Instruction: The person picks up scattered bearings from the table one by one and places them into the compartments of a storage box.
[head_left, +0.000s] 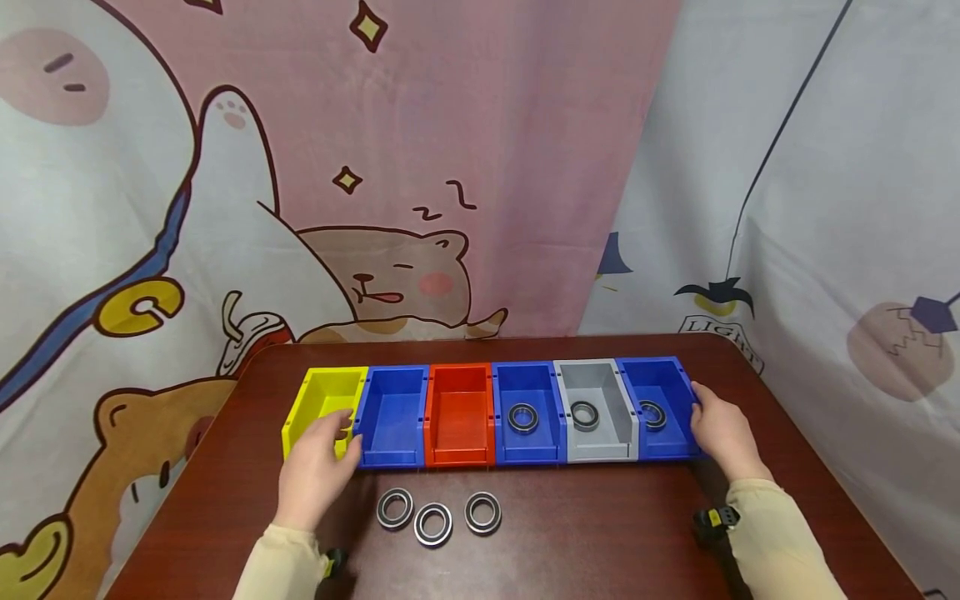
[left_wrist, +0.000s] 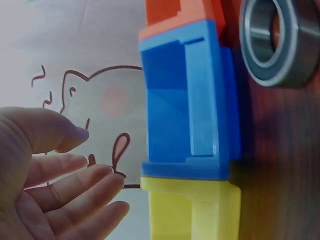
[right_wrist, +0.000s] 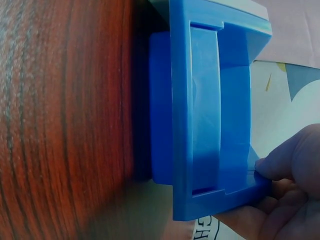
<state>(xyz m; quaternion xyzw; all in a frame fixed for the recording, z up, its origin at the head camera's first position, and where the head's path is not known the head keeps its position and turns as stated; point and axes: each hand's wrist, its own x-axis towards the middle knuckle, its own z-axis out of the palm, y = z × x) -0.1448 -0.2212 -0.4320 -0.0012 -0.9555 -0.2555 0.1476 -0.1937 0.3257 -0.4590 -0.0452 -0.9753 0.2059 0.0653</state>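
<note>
My left hand (head_left: 318, 462) hovers over the front of the yellow bin (head_left: 327, 392), its fingers loosely bent and holding nothing. In the left wrist view the thumb and fingers (left_wrist: 85, 200) are spread apart beside the bins. At the other end of the row, my right hand (head_left: 726, 433) grips the side wall of the rightmost blue bin (head_left: 660, 379). Its thumb (right_wrist: 280, 162) lies at the rim, with the other fingers outside the wall. One bearing (head_left: 652, 415) lies inside that bin. Single bearings also lie in the grey bin (head_left: 597, 382) and the neighbouring blue bin (head_left: 519, 383).
Between these stand an empty blue bin (head_left: 393, 412) and a red bin (head_left: 460, 408). Three loose bearings, a left one (head_left: 394, 509), a middle one (head_left: 433, 525) and a right one (head_left: 483, 513), lie on the brown table (head_left: 570, 533). A printed curtain (head_left: 555, 167) hangs behind.
</note>
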